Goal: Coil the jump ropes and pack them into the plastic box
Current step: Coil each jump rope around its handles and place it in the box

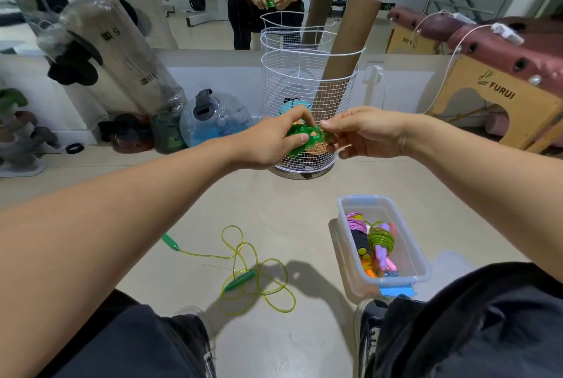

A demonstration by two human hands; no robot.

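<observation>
Out in front of the person, at chest height, both hands are working on a green rope bundled into a tight coil. The left hand is gripping the coil from the left, thumb lying across its front and fingers curling over the top. The right hand is pinching the coil's right edge between thumb and forefinger, the other fingers curling loosely under the palm. The coil is hanging in the air in front of a white wire basket, which is standing on the floor and holding a brown cardboard tube.

Down on the floor, a yellow-green rope with green handles is lying loose in tangled loops between the person's knees, well apart from both hands. To its right, the plastic box is sitting open near the right knee, a strip of blue tape sticking to its near end. Inside it are lying a coiled pink rope, a coiled yellow-green rope around a purple handle, and black and orange handles; how many ropes these make up is unclear.

Behind the basket, a mirror is showing the person's reflection. Large clear bottles are leaning at the left, and a wooden bench marked FURUI is standing at the right.
</observation>
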